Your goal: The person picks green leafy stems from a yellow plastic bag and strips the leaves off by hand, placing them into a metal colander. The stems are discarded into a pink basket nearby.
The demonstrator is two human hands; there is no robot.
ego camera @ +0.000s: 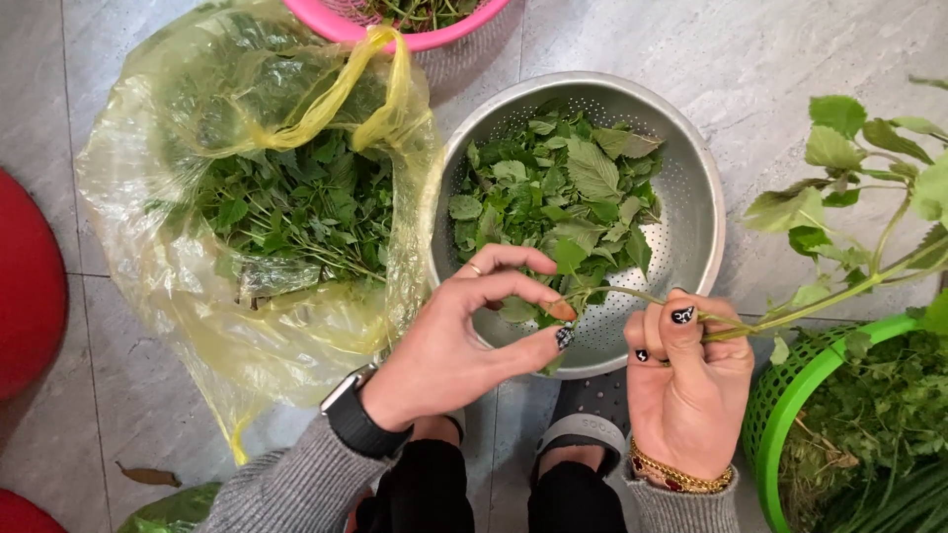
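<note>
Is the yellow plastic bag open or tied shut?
Open: the yellow plastic bag gapes, showing leafy stems inside; its handles are knotted loosely above.

Your one package: yellow see-through plastic bag (197,257), left of the metal colander (691,237), mouth open, handles knotted, full of green leafy stems. Black smartwatch (354,419) on your left wrist, screen unseen.

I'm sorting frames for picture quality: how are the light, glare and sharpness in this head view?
Head view: soft, even light with faint shadows on the floor; mild sheen on the colander rim and glare patches on the yellow bag; left hand and right hand are sharp; the stem leaves at the right edge look slightly soft.
</note>
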